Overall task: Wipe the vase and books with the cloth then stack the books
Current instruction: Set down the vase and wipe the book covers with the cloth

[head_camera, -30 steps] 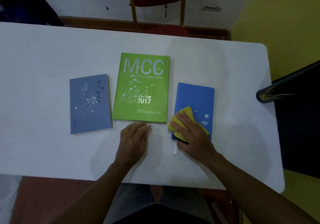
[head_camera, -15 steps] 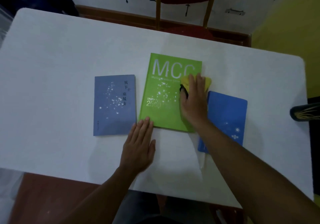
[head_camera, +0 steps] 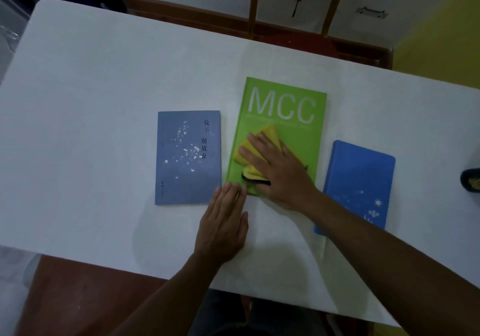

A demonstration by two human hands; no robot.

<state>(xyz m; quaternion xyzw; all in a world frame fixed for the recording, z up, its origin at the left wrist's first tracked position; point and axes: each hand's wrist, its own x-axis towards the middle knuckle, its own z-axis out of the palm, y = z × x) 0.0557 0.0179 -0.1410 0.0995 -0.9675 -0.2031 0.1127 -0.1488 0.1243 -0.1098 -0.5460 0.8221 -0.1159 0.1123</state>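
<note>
the right hand (head_camera: 275, 169) is lying flat and spread, pressing the yellow cloth (head_camera: 259, 148) onto the lower left part of the green book (head_camera: 291, 127), which is sitting in the middle of the white table (head_camera: 104, 75). the left hand (head_camera: 223, 226) is resting open on the table, holding nothing, its fingertips (head_camera: 233, 187) just reaching the near corner of the green book, seemingly steadying it. the grey-blue book (head_camera: 187, 159) is lying just beside the green one on the left, and the blue book (head_camera: 361, 179) is lying to the right, partly under the right forearm. a dark rounded thing (head_camera: 471, 181) at the right edge may be the vase, but too little is showing to tell.

the cloth is looking soft and bunching into folds under the palm, so it is likely needing flat pressure rather than a pinch. the books are looking thin, stiff and light; the glossy green cover is probably sliding easily on the smooth table. for stacking, taking each by a long edge seems best.
</note>
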